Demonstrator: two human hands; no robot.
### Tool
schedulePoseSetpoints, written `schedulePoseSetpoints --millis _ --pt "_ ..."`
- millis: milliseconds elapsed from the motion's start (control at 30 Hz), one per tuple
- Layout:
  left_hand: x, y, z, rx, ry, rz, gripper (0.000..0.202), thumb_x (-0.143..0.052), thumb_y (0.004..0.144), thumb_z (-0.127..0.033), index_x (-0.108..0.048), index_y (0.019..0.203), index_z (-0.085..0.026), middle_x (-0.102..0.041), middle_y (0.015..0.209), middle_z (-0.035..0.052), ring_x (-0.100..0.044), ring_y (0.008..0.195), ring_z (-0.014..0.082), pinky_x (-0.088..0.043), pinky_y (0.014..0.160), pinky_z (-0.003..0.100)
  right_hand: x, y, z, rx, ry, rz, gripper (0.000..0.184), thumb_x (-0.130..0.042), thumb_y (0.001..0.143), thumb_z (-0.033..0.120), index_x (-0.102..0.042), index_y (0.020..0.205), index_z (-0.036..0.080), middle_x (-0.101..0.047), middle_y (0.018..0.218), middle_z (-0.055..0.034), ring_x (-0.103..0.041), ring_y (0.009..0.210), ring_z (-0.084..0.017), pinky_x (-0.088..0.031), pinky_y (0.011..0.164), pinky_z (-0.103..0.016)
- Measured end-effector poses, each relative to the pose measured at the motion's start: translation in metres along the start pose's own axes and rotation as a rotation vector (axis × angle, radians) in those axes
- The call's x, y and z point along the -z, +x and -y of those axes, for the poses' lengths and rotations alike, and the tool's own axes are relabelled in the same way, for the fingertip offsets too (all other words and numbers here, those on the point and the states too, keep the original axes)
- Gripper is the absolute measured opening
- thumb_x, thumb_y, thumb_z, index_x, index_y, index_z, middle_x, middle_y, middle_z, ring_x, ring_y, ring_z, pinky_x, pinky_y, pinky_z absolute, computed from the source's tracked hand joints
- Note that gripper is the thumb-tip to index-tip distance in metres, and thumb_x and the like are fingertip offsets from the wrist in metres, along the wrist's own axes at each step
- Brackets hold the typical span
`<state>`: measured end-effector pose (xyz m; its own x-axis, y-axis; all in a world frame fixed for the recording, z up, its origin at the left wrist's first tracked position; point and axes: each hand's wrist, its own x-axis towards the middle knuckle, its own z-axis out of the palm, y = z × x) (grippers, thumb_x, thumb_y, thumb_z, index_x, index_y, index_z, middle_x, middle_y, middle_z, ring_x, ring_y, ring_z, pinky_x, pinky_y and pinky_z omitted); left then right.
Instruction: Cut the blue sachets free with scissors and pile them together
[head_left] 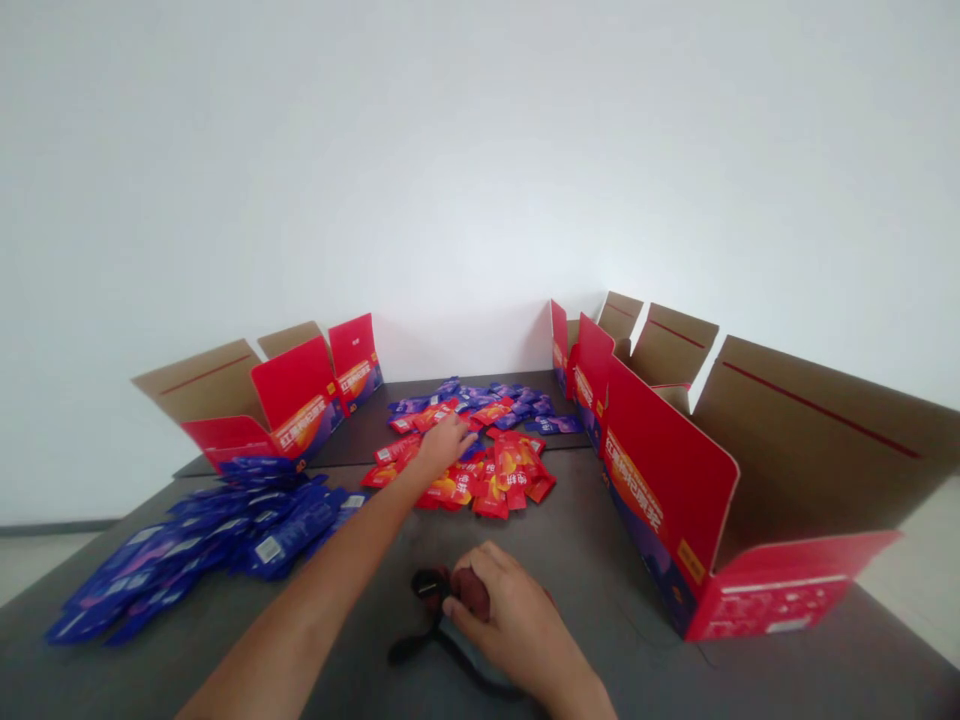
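My left hand (444, 445) reaches far forward onto a mixed heap of red and blue sachets (495, 470) in the middle of the dark table (592, 570). Its fingers lie on the packets, curled a little; what they hold, if anything, I cannot make out. My right hand (499, 605) rests near the table's front, fingers closed around a small dark device with a black strap (429, 585). A spread pile of blue sachets (225, 540) lies at the left.
Open red-and-brown cartons stand on both sides: two at the left (292, 405), several in a row at the right, the nearest and largest (675, 500) with its flaps out. A white wall is behind.
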<state>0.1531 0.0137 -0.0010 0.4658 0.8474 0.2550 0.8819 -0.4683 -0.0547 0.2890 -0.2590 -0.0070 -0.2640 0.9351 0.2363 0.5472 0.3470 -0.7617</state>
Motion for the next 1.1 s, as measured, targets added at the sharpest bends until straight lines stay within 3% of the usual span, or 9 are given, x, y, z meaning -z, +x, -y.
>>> schedulePoseSetpoints --millis 100,200,400,633,767,900,1000,1100 --pt "-0.008 0.003 -0.006 0.089 -0.009 -0.039 0.049 -0.052 0.102 -0.057 -0.070 0.107 -0.011 -0.071 0.112 0.0173 -0.068 0.110 0.0283 -0.054 0.092 0.039 0.000 0.000 0.000 -0.006 0.000 -0.003 0.019 -0.073 0.087 0.022 -0.062 0.101 0.028 -0.061 0.105 0.0024 -0.059 0.100 -0.018 -0.042 0.083 -0.027" --pt "-0.012 0.012 -0.012 0.165 -0.007 -0.045 0.052 -0.060 0.097 -0.058 -0.070 0.109 -0.009 -0.069 0.117 0.0220 -0.066 0.115 0.0317 -0.053 0.095 0.040 -0.001 0.000 -0.001 -0.018 -0.001 -0.008 0.020 -0.073 0.086 0.022 -0.061 0.100 0.028 -0.062 0.104 0.0026 -0.059 0.100 -0.018 -0.042 0.083 -0.027" --pt "-0.008 0.026 -0.019 0.206 0.013 0.057 0.037 -0.065 0.100 -0.045 -0.065 0.122 -0.016 -0.067 0.122 0.0098 -0.067 0.107 0.0234 -0.057 0.094 0.046 -0.003 -0.001 -0.003 -0.030 -0.027 0.000 0.023 -0.075 0.085 0.022 -0.062 0.102 0.029 -0.063 0.104 0.0027 -0.060 0.100 -0.018 -0.042 0.080 -0.026" --pt "0.002 0.025 -0.022 0.080 0.064 0.097 0.036 -0.066 0.100 -0.037 -0.063 0.127 -0.015 -0.066 0.125 0.0109 -0.067 0.107 0.0235 -0.059 0.091 0.044 0.001 0.000 0.002 -0.034 -0.032 0.012 0.022 -0.075 0.087 0.025 -0.062 0.104 0.029 -0.063 0.107 0.0023 -0.060 0.102 -0.019 -0.043 0.083 -0.027" --pt "0.026 0.016 -0.016 0.034 0.066 0.059 0.035 -0.067 0.099 -0.038 -0.064 0.124 -0.013 -0.067 0.122 0.0108 -0.068 0.106 0.0229 -0.059 0.092 0.044 0.002 0.000 0.000 -0.008 -0.028 0.010 0.020 -0.074 0.088 0.025 -0.063 0.104 0.029 -0.063 0.106 0.0020 -0.061 0.101 -0.018 -0.044 0.084 -0.027" --pt "0.065 -0.006 -0.008 0.040 0.029 -0.011 0.026 -0.057 0.103 -0.032 -0.068 0.113 -0.010 -0.071 0.107 0.0136 -0.069 0.103 0.0257 -0.054 0.092 0.042 0.003 0.000 -0.004 0.016 -0.027 -0.004 0.017 -0.071 0.090 0.025 -0.062 0.105 0.027 -0.063 0.105 0.0001 -0.061 0.100 -0.019 -0.045 0.084 -0.028" --pt "0.098 -0.036 -0.002 0.072 -0.043 -0.065 0.027 -0.049 0.103 -0.028 -0.069 0.104 -0.011 -0.073 0.097 0.0163 -0.071 0.102 0.0290 -0.051 0.086 0.035 0.005 0.001 -0.008 0.030 -0.036 -0.029 0.014 -0.069 0.092 0.026 -0.062 0.104 0.026 -0.063 0.103 -0.0013 -0.061 0.099 -0.020 -0.045 0.083 -0.030" --pt "0.124 -0.083 0.003 0.101 -0.169 -0.077 0.031 -0.043 0.102 -0.032 -0.069 0.094 -0.016 -0.074 0.089 0.0101 -0.073 0.091 0.0244 -0.049 0.076 0.027 0.006 0.002 -0.014 0.030 -0.059 -0.071 0.012 -0.067 0.094 0.029 -0.063 0.105 0.025 -0.063 0.102 -0.0027 -0.061 0.097 -0.020 -0.046 0.083 -0.031"
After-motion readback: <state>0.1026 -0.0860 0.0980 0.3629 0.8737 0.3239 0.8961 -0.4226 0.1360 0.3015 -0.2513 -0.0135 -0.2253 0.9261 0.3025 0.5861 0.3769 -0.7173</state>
